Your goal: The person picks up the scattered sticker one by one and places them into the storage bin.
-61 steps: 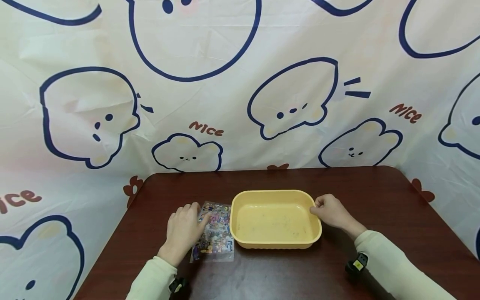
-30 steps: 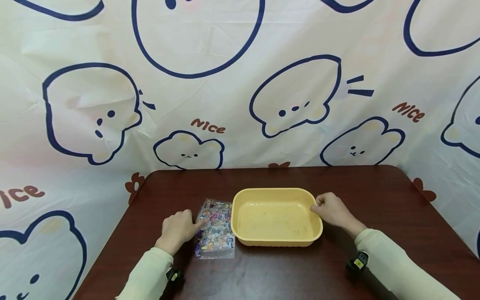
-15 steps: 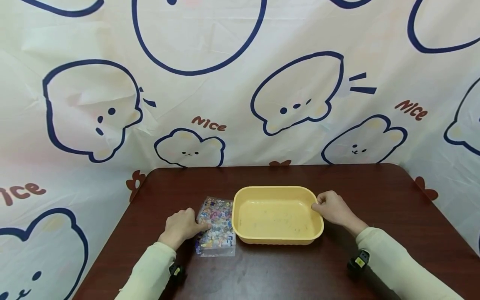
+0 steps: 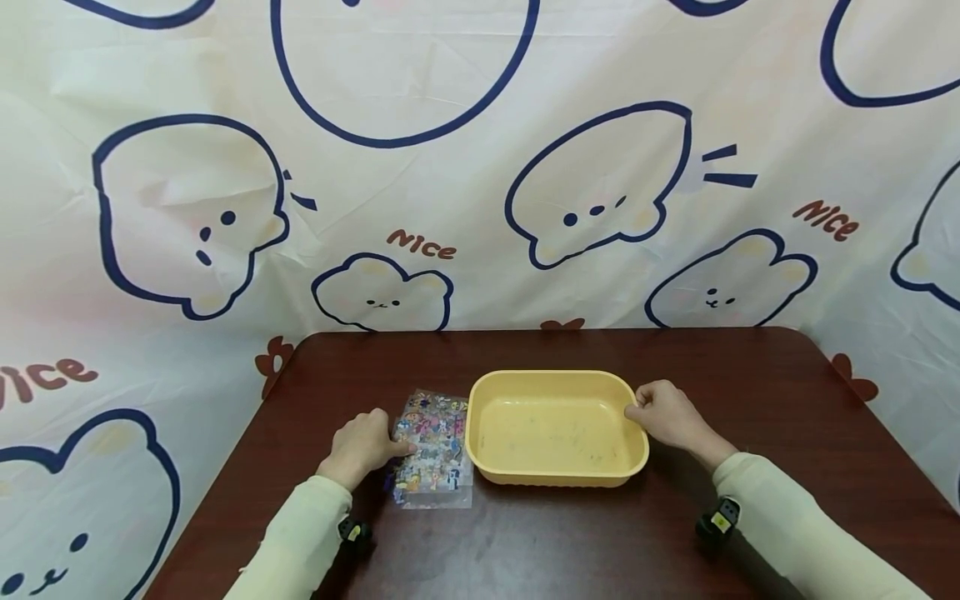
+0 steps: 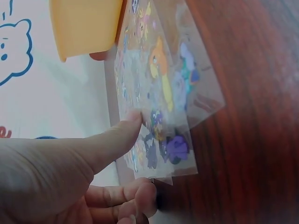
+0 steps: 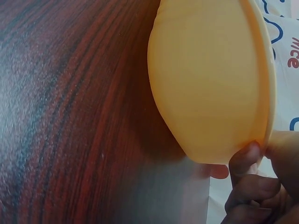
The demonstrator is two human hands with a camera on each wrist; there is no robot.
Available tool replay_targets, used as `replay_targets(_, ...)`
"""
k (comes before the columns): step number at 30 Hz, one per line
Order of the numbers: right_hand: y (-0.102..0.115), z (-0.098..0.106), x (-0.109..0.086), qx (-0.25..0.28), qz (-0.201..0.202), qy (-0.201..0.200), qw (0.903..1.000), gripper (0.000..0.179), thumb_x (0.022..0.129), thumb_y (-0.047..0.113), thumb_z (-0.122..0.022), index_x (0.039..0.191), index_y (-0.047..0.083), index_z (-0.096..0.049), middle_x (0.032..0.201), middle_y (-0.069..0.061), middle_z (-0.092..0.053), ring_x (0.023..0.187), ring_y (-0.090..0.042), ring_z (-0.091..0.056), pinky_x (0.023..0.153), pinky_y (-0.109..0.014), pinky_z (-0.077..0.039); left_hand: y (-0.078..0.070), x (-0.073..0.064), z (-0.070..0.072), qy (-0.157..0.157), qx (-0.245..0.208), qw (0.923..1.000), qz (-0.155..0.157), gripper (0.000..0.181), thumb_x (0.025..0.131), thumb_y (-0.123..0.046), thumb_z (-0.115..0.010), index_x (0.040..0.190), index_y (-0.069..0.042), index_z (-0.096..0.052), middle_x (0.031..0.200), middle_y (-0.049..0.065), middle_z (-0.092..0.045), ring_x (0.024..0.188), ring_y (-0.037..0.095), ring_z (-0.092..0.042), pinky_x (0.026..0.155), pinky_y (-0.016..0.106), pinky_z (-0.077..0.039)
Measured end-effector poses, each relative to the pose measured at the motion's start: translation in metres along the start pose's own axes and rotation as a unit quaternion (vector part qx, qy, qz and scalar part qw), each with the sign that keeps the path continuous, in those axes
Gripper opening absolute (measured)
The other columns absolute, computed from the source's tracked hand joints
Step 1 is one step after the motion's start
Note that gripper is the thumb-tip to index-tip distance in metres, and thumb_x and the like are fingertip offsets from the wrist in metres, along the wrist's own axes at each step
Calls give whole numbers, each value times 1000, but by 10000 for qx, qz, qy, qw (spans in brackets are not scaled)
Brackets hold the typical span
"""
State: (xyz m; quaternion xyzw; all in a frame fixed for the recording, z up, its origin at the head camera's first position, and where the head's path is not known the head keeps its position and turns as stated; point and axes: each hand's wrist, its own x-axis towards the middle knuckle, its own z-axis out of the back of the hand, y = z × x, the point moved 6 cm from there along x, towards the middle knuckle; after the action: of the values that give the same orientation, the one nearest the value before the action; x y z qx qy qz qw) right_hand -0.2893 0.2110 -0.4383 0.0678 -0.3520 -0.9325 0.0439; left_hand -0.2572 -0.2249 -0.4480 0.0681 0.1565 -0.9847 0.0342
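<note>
Pinching sticker sheets [image 4: 437, 454] in left hand [image 4: 361, 446], gripping yellow tub [image 4: 558, 480] in right hand [image 4: 670, 414]; might scatter sheets between hands through uneven pinch.

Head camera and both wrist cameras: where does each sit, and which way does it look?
Head: on the person's head, facing forward and down at the table, yellow tub and clear picture sheets; left hand, right hand and sleeves show.
Left wrist: on that wrist, looking across the sheets toward the tub; that hand's thumb and fingers show.
Right wrist: on that wrist, facing the tub's outer side; that hand's fingers grip the rim.
Head and left wrist share the sheets.
</note>
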Motion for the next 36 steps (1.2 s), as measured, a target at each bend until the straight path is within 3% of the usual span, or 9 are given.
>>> replay_targets(8,-1,0,-1,-4,-40,0,10000,32,89,12,-62,62,12,-45,56,4,-38,52,-12,-42,50,-24,-34,1,0,-1,7,-124,9999,55,46,78,-41,-86,64,-9,-56,57,-1,-39,53,15,-41,48,30,-32)
replay_targets(15,-1,1,-1,-11,-2,-7,10000,31,89,12,-62,62,12,-45,56,4,-37,52,-12,-42,51,-24,-34,1,-1,-2,-109,-318,9994,-17,55,79,-39,-86,53,-15,-45,50,-4,-31,48,12,-34,46,28,-28)
replay_targets(24,-2,1,0,-38,17,-7,10000,30,88,12,-61,63,12,-45,56,4,-37,52,-12,-42,51,-24,-34,4,-1,-3,-191,-433,9988,-91,53,80,-37,-86,51,-15,-47,50,-4,-37,49,13,-39,46,28,-30)
replay_targets(36,1,1,1,-34,152,-24,9999,32,88,10,-62,62,13,-44,56,5,-36,52,-12,-40,50,-24,-32,11,2,-5,49,-337,9993,-182,34,92,-28,-74,69,-13,-54,60,0,-49,55,16,-48,51,31,-35)
